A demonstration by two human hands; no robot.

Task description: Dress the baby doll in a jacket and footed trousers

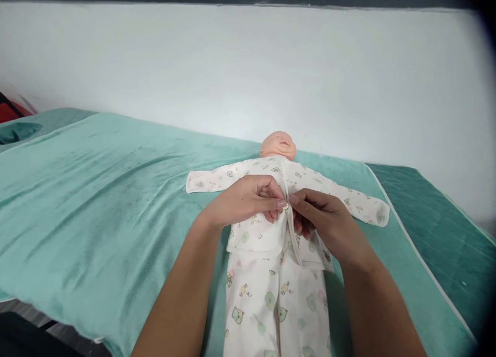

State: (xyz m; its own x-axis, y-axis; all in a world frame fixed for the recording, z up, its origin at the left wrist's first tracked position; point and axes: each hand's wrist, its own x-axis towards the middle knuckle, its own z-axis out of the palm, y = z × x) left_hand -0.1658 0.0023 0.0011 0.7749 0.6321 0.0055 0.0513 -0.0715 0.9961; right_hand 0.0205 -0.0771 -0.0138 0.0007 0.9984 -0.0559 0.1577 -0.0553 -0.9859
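Note:
A baby doll lies on its back, dressed in a white printed jacket and matching trousers. The jacket's front parts below the chest, and its sleeves stretch out to both sides. My left hand pinches one front edge of the jacket near a small shiny button. Close beside it, my right hand grips the opposite front edge between thumb and fingers. Both hands meet over the doll's chest, and my fingers partly hide the fastening.
Under the doll spreads a light green blanket with folds on the left. A darker green cover shows at the right. Behind the bed rises a white wall. Something red is at the far left edge.

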